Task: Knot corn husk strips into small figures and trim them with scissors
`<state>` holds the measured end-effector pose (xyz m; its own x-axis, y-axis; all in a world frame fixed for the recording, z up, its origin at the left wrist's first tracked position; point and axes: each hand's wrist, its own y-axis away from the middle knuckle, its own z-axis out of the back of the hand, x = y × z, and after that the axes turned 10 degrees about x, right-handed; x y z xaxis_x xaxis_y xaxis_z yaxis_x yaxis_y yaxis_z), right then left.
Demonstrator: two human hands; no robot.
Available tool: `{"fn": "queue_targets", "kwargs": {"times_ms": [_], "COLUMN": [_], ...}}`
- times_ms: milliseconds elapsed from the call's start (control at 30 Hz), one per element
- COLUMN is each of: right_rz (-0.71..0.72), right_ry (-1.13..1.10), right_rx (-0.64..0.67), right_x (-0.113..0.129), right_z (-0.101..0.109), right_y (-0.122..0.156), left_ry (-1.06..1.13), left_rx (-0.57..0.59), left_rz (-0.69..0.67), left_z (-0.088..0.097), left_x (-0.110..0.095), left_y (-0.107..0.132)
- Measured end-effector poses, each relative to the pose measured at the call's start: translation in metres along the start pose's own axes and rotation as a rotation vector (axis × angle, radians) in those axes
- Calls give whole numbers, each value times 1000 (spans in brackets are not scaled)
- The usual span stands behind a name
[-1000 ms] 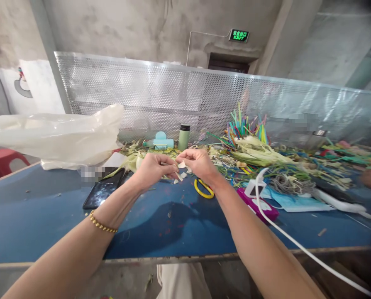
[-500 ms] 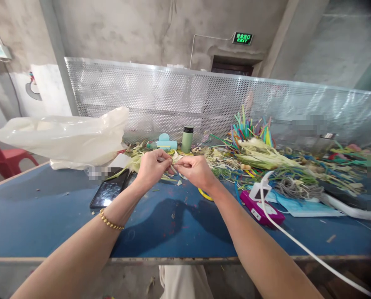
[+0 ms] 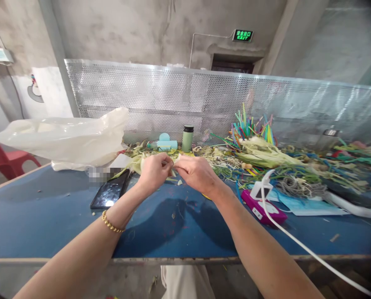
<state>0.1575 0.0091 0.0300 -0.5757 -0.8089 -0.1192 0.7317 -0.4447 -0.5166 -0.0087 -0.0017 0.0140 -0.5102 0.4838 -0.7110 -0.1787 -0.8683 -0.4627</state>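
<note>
The left hand [image 3: 155, 171] and the right hand [image 3: 198, 173] meet over the blue tabletop [image 3: 64, 226]. The fingers of both pinch a small pale scrap [image 3: 173, 171]. It is between the hands, and they hide most of it. A black phone [image 3: 107, 194] lies near the left hand. A green bottle [image 3: 187, 140] stands behind the hands. A purple box [image 3: 271, 214] sits off to the right.

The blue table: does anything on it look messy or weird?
Yes: on the right, what looks like a face mask lies by a gray tangle, odd amid clutter. Also, the white cable hangs past the near edge, where it might snag.
</note>
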Motion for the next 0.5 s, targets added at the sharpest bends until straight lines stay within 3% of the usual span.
{"fn": "queue_targets", "kwargs": {"times_ms": [133, 333, 400, 500], "right_rz": [-61, -203, -260, -306], "right_ry": [-54, -755, -959, -1111], "right_rx": [-21, 52, 90, 94], "right_x": [-7, -28, -30, -27], "right_z": [4, 18, 20, 16], "right_y": [0, 8, 11, 10], "left_ry": [-9, 441, 588, 712], "left_rx": [194, 501, 500, 398], "left_rz": [-51, -33, -46, -49], "left_z": [-2, 6, 9, 10], "left_x": [1, -10, -16, -20], "left_y": [1, 7, 9, 8]}}
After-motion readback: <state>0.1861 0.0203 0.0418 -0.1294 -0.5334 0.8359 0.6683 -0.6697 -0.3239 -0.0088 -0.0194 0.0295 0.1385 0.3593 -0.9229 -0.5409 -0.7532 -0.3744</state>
